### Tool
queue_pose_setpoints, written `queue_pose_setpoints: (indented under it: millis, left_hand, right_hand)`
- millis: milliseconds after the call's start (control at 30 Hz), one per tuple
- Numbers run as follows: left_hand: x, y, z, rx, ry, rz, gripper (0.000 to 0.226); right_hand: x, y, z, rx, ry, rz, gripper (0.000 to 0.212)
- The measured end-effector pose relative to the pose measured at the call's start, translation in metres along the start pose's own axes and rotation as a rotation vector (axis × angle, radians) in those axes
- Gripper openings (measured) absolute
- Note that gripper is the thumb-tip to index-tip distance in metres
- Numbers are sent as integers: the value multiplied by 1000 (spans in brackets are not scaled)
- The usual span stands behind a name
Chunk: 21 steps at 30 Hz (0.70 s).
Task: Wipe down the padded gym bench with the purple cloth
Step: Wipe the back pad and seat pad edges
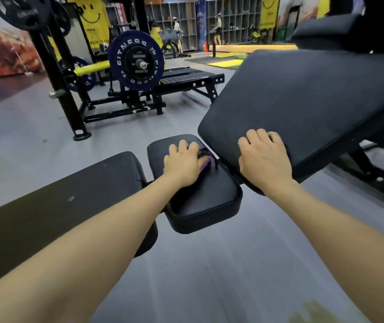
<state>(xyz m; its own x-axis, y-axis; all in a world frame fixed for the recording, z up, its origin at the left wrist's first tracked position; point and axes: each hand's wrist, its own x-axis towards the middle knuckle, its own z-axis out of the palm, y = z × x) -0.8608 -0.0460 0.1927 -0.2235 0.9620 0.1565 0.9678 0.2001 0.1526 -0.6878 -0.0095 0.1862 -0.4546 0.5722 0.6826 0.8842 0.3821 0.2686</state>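
Note:
The padded gym bench has a black seat pad [207, 197] in the middle and a raised, tilted black back pad [302, 99] to its right. My left hand [182, 162] lies on the far end of the seat pad, fingers curled over the purple cloth [206, 164]; only a purple sliver shows beside my palm. My right hand [264, 157] rests on the lower edge of the back pad, fingers bent over the padding, holding nothing else.
Another black pad [53, 206] lies under my left forearm. A black rack [53, 73] with a blue weight plate [136, 64] and a flat platform stands behind on the grey floor [209, 276]. Two people stand far back by shelving.

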Motion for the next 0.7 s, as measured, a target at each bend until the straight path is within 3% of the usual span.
queue_pose_setpoints:
  millis: [167, 267, 367, 567, 700]
  left_hand:
    - [-51, -16, -14, -103, -140, 211, 30]
    - [-67, -30, -23, -160, -217, 285, 37]
    - [-58, -25, -26, -254, -97, 332, 37]
    - [-29, 13, -18, -223, 75, 217, 31]
    - [-61, -11, -27, -180, 85, 276, 33]
  right_hand:
    - [1, 4, 1, 58, 48, 89, 10]
    - [-3, 8, -4, 111, -11, 158, 13]
    - [-13, 15, -12, 124, -47, 182, 18]
    - [-19, 18, -15, 93, -53, 159, 13]
    - [-25, 16, -9, 62, -4, 133, 10]
